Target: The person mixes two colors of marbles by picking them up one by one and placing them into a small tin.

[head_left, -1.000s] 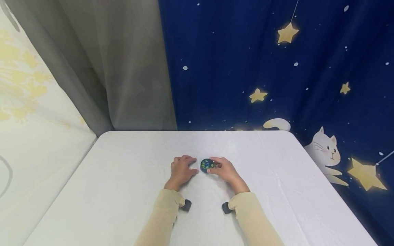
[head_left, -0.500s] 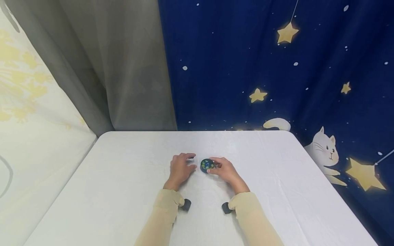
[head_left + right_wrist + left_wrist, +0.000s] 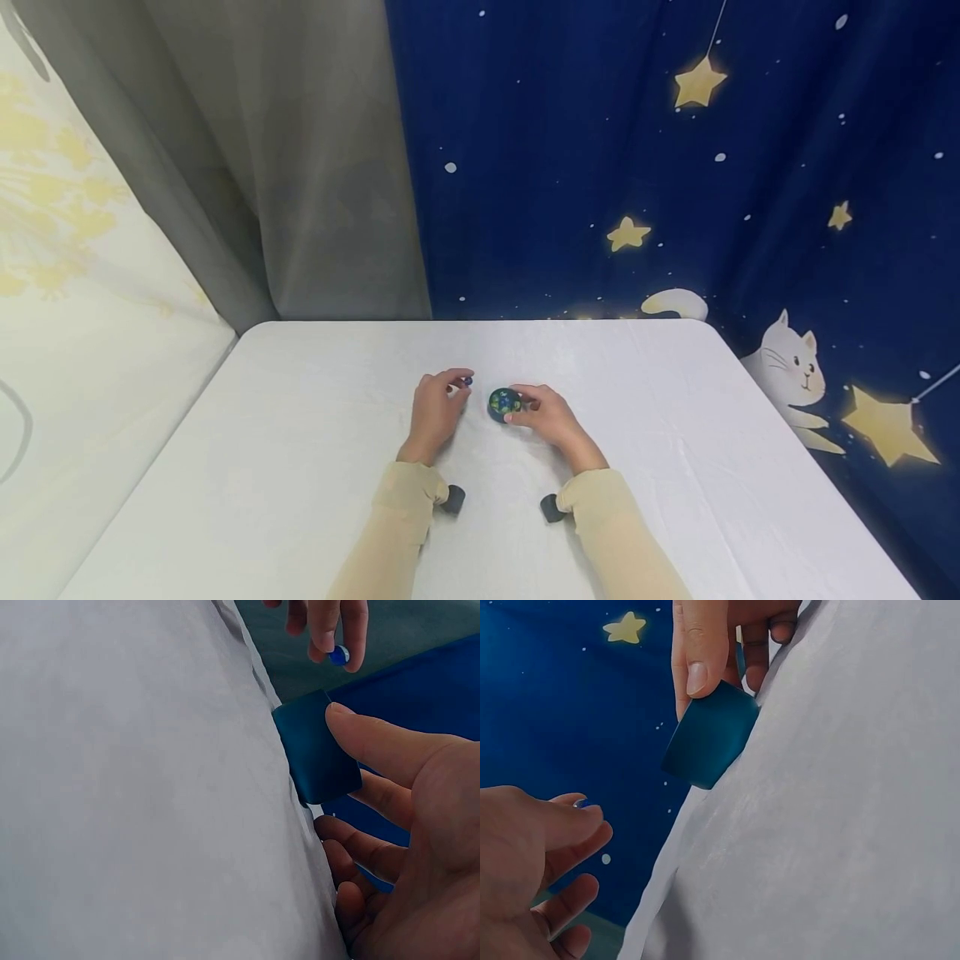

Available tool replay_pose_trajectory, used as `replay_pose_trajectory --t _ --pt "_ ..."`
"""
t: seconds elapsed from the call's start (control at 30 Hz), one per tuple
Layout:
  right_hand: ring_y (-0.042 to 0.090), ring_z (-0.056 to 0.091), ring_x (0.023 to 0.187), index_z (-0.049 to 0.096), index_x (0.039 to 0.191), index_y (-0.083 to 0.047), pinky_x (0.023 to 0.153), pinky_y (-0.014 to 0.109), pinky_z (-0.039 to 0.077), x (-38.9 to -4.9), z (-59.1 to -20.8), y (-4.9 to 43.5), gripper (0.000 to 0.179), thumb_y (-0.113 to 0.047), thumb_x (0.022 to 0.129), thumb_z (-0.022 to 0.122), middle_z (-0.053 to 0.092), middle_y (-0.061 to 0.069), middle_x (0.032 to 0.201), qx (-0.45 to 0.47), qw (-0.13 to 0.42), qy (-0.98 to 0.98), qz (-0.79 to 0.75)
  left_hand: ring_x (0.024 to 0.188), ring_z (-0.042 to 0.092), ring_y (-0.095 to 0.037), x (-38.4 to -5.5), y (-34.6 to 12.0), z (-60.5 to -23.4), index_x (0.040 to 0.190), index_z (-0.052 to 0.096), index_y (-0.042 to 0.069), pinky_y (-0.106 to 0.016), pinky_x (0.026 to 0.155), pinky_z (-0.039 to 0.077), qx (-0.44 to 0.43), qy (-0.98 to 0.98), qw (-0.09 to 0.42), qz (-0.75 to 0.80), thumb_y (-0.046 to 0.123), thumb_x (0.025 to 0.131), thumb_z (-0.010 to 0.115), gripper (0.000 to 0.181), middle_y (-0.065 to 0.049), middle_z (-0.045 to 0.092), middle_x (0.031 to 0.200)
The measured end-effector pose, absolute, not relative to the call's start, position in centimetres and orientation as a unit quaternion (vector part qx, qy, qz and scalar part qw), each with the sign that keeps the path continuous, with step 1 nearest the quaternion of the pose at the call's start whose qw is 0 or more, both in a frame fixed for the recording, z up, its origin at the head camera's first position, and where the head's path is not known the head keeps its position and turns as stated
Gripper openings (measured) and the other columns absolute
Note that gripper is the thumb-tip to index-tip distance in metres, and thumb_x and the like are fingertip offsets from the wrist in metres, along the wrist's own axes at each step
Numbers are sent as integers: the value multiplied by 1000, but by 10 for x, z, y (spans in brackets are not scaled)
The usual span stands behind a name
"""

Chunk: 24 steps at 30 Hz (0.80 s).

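Observation:
My left hand [image 3: 437, 412] pinches a small glossy blue marble [image 3: 468, 381] between thumb and fingertips, held to the left of a small round teal cup [image 3: 492, 413]. The right wrist view shows the marble [image 3: 340, 655] with a whitish patch on it. My right hand [image 3: 551, 414] holds the cup by its right side, thumb at the near side and fingers at the far side. From above, the cup's top shows blue, green and yellow rounded pieces [image 3: 505, 401]. Both wrist views show only the cup's smooth, slanted side wall [image 3: 714, 735].
A white cloth covers the table [image 3: 300, 467]. Black wrist-worn devices [image 3: 453, 500] stick out inward from both beige sleeves. A grey curtain [image 3: 337, 167] and a dark blue curtain with stars [image 3: 540, 167] hang behind the far edge.
My left thumb and fingers have come together, and the blue marble now shows between them. That hand has drifted slightly away from me and left. The right hand and cup stay put.

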State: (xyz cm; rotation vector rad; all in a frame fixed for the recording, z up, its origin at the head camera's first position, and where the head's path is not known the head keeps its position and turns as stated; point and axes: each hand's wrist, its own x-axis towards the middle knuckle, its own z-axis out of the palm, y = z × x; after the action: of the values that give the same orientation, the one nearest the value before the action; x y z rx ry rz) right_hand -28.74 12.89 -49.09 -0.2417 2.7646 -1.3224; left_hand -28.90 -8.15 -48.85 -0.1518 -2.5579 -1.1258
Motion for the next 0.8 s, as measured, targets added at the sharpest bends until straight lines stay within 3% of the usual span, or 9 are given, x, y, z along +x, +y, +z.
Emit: replay_pose_trajectory --t 0.8 --pt "26 56 104 65 126 -21 87 48 46 -292 -493 127 50 -29 79 80 62 7 117 -78 28 899 -430 86 52 -16 -289 -81 -476 109 73 18 -34 76 42 -69 -889 183 -415 20 91 71 19 7 63 89"
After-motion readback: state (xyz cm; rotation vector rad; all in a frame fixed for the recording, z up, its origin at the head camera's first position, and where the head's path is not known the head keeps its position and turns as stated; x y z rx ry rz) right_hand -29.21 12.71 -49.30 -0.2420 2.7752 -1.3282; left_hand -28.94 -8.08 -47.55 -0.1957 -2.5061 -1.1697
